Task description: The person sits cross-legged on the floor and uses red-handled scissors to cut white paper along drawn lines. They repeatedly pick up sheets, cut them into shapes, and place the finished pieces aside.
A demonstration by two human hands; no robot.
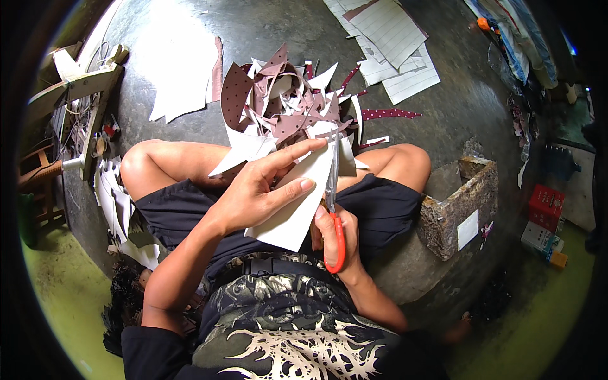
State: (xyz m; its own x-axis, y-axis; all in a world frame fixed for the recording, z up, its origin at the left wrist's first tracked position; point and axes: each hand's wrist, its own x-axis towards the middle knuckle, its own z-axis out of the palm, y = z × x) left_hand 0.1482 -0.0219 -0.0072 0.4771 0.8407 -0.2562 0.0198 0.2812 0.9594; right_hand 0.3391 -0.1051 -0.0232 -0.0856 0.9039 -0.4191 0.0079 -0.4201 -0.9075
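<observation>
A white sheet piece (285, 218) lies across my left hand (256, 190), pinched between thumb and fingers above my lap. My right hand (339, 244) grips red-handled scissors (341, 247), their metal blades pointing away from me along the right edge of the sheet. The blade tips reach the sheet's far end, near my left index fingertip. Just beyond, a heap of cut scraps (285, 104) in white, dotted mauve and dotted maroon rests on the floor between my crossed legs.
Lined sheets (389, 35) lie at the far right, white pieces (187, 82) at the far left. A rough box-shaped block (459, 209) stands by my right knee. More white pieces (114, 196) sit beside my left knee, near a wooden frame (79, 88). A red box (546, 208) is farther right.
</observation>
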